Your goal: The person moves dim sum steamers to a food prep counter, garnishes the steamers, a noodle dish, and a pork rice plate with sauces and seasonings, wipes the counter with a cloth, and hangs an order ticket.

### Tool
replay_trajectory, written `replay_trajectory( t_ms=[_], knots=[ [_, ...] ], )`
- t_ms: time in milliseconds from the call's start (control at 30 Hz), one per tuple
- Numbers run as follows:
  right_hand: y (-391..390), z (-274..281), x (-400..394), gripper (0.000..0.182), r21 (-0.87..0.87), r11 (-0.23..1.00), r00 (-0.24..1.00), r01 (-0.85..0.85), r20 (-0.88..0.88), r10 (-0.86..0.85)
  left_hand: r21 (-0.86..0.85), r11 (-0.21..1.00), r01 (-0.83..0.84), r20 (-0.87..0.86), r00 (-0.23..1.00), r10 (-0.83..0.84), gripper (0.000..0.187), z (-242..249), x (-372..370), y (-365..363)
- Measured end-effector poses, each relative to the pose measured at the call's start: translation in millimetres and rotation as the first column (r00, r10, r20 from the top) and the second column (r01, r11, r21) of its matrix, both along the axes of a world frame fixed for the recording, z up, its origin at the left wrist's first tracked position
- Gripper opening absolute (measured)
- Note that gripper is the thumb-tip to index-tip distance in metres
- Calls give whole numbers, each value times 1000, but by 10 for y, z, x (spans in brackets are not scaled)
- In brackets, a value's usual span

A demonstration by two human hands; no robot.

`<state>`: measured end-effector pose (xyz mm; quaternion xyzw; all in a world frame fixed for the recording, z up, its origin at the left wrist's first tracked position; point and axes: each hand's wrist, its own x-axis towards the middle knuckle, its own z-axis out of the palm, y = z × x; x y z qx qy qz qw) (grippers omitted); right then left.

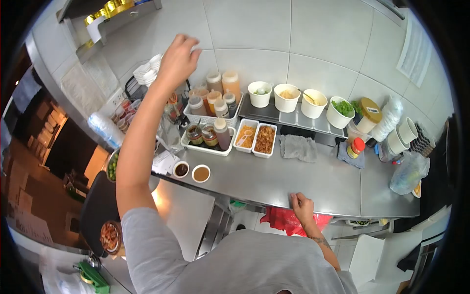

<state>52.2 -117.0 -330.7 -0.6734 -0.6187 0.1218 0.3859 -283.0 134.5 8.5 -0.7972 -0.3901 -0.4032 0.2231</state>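
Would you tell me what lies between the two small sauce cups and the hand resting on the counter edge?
In the head view, only bare steel counter lies between the sauce cups and the right hand.

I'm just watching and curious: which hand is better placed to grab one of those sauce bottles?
Probably the left hand. It is raised over the tray of sauce bottles, with its fingers bunched. The right hand rests on the front edge of the steel counter, apart from the bottles.
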Motion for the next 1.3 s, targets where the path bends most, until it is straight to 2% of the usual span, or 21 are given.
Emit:
replay_trajectory(
  t_ms=[33,133,200,267,400,433,500,600,700,800,867,933,1000,1067,1167,1267,1300],
  knots=[
    [7,13,-12,28,-10,1000,1000,27,12,-26,61,998,-24,-26,999,26,19,88,82,294],
    [83,-90,-56,26,114,993,982,-3,188,-19,277,958,-73,-79,992,99,22,391,274,1230],
    [132,-75,-86,26,118,991,979,56,191,-78,374,920,-119,-92,982,165,31,663,243,1921],
    [153,-72,-100,26,103,989,975,102,188,-121,110,948,-297,83,954,289,56,908,430,2011],
    [172,-82,-109,27,103,987,966,123,217,-143,128,959,-253,395,900,185,52,1182,476,2505],
    [180,-91,-111,28,104,986,965,129,216,-149,310,918,-248,381,917,119,50,1158,396,2843],
    [216,-101,-105,28,112,985,963,129,224,-152,637,737,-227,325,946,10,46,1109,248,3586],
    [201,-103,-98,27,116,987,960,113,245,-139,404,843,-354,331,916,226,38,887,550,2922],
    [211,-50,-108,26,115,989,961,95,250,-121,111,873,-475,329,847,418,37,654,323,3463],
    [200,-67,-96,26,129,989,963,71,250,-101,-76,904,-420,177,887,427,39,234,135,3629],
    [179,-64,-84,26,130,989,964,65,248,-96,-103,955,-277,212,932,293,37,34,282,3119],
    [184,-67,-93,25,152,987,966,48,243,-84,3,978,-208,175,963,204,37,2,352,2767],
    [188,-80,-89,25,171,985,968,34,239,-75,19,990,-140,26,990,139,34,-14,319,2436],
    [163,-105,-89,24,166,986,967,20,246,-62,-35,999,-21,59,998,23,25,49,419,1393],
    [148,-129,-78,25,128,991,958,28,278,-63,-28,1000,8,-6,1000,-8,17,143,174,467],
    [213,-89,-74,30,-35,995,972,90,220,-80,-107,985,-135,-74,989,127,13,168,-229,-237],
    [284,-19,-45,33,-102,992,983,79,171,-60,-214,943,-254,-136,964,228,19,170,-396,-414]
  ],
)
